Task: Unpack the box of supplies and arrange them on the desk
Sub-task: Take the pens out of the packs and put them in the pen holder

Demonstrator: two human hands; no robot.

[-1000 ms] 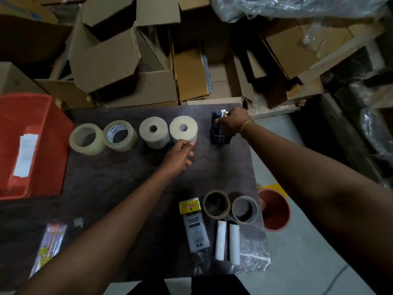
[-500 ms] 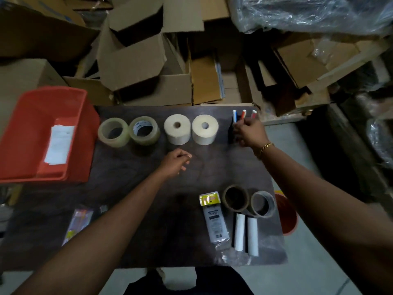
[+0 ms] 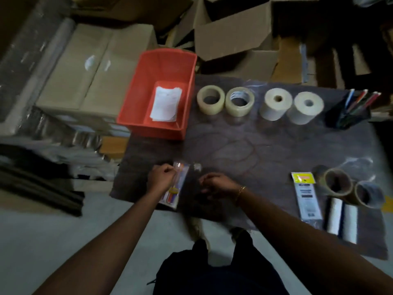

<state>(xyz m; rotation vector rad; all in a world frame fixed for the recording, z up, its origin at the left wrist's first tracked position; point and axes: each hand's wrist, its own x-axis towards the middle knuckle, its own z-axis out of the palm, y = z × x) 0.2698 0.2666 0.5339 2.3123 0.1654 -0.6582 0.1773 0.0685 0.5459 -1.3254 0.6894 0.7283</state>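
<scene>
In front of the bin (image 3: 136, 116), the left hand (image 3: 162, 177) pinches the light, floppy, slippery packet (image 3: 177, 188) by its edge; the right hand (image 3: 217, 185) is blurred, its grip unclear.

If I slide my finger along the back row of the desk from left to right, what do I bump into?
orange bin → first clear tape roll → second clear tape roll → first white roll → second white roll → black pen holder

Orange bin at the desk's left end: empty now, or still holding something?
Not empty. The orange bin has a white paper sheet lying flat on its floor; nothing else shows inside.
</scene>
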